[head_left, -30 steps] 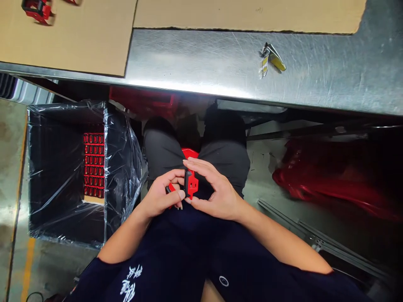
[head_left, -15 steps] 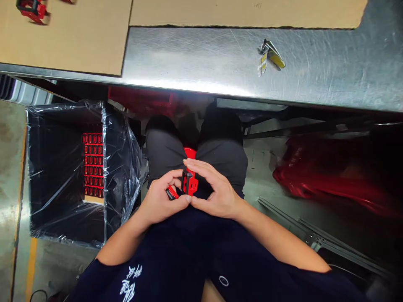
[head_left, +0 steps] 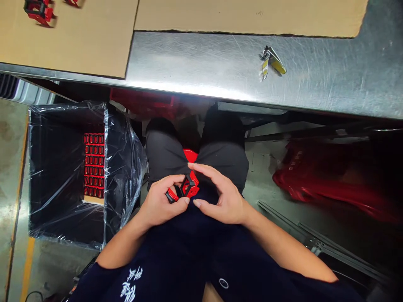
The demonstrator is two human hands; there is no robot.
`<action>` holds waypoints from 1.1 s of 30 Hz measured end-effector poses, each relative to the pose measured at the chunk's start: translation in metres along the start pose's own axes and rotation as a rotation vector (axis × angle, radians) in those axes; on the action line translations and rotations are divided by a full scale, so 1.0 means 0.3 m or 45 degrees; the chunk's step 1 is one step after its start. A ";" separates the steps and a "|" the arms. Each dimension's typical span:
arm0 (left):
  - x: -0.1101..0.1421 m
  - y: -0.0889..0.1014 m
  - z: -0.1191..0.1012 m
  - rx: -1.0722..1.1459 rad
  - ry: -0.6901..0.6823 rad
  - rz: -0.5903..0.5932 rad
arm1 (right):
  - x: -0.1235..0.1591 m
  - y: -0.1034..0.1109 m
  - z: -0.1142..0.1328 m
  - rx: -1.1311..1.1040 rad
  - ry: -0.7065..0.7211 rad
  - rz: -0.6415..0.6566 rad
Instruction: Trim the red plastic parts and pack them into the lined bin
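Note:
My left hand (head_left: 163, 200) is closed on a red-and-black plastic frame (head_left: 192, 186), which stands tilted between its thumb and index finger. A second red-and-black piece (head_left: 171, 195) shows lower in the same hand; whether the two are joined I cannot tell. Just right of the frame, my right hand (head_left: 225, 199) is open, its thumb and fingers curved apart around the part. Its fingertips look clear of the frame. Both hands are over my lap, below the table's front edge.
At left stands a dark bin (head_left: 105, 176) lined with clear plastic, with rows of red-and-black parts (head_left: 93, 165) inside. The metal table (head_left: 195, 63) carries cardboard sheets (head_left: 78, 46), another red-and-black frame (head_left: 40, 12) and a yellow-and-silver object (head_left: 273, 62). Red plastic wrapping (head_left: 315, 184) lies at right.
My right hand has opened and drawn back to the right, off the frame. The frame has turned and tilted in my left hand. The view has shifted slightly.

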State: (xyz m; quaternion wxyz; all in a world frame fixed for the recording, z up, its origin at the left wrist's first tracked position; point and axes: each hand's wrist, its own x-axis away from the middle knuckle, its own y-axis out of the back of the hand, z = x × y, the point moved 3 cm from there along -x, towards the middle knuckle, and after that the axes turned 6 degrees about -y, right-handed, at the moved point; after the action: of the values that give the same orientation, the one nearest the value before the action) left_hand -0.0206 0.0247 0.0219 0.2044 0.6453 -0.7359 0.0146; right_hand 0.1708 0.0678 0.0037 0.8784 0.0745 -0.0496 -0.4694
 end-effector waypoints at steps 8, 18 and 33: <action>-0.002 -0.001 -0.007 -0.026 -0.019 -0.068 | 0.005 0.003 -0.019 -0.522 -0.425 0.034; 0.002 -0.002 0.003 -0.199 -0.203 0.043 | 0.000 -0.004 -0.023 -0.792 -0.471 0.107; -0.022 0.041 0.018 -0.100 -0.053 0.029 | 0.004 -0.009 -0.004 -0.568 -0.316 -0.013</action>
State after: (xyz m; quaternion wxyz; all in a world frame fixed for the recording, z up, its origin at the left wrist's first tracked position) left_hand -0.0333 0.0314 0.0178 0.2141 0.6284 -0.7474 -0.0254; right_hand 0.1695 0.0656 0.0021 0.8579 -0.1791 -0.0520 -0.4788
